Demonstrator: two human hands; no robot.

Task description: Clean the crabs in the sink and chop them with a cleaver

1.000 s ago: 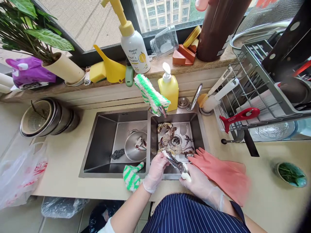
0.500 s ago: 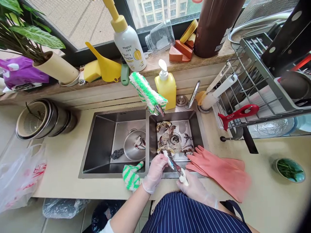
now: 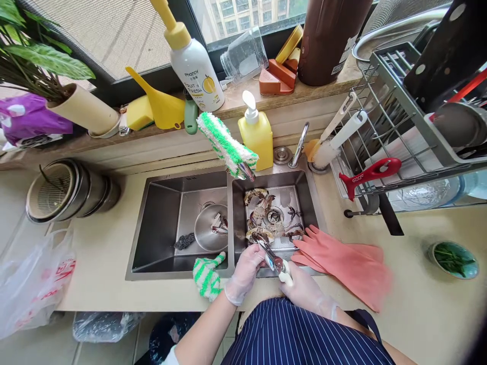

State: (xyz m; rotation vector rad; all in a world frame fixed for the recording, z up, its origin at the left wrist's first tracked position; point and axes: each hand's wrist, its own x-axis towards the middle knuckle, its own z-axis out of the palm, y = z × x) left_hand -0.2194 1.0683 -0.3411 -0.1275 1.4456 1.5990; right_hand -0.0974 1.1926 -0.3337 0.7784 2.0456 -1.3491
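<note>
At the near edge of the right basin of our sink, both hands meet, each in one thin clear glove. Our left hand is curled shut around a crab piece, though the view is too small to say which part of the crab it is. Our right hand is clamped on the white handle of one pair of scissors, whose blades point far and left towards that piece.

Beyond the hands, whole crabs lie around the drain. We count about three, but they overlap. The left basin holds one metal bowl with a few crab bits in it, and one dark steel scourer just to its left.

We see two green-and-white striped cloths: one draped over the sink's near rim beside our left hand, the other hung over the tap. Two pink rubber gloves lie overlapping on the counter, right of the sink, close to our right hand.

Two pump bottles stand far off: one yellow behind the sink and one white on the sill. At the far right sits one small green bowl of greens.
</note>
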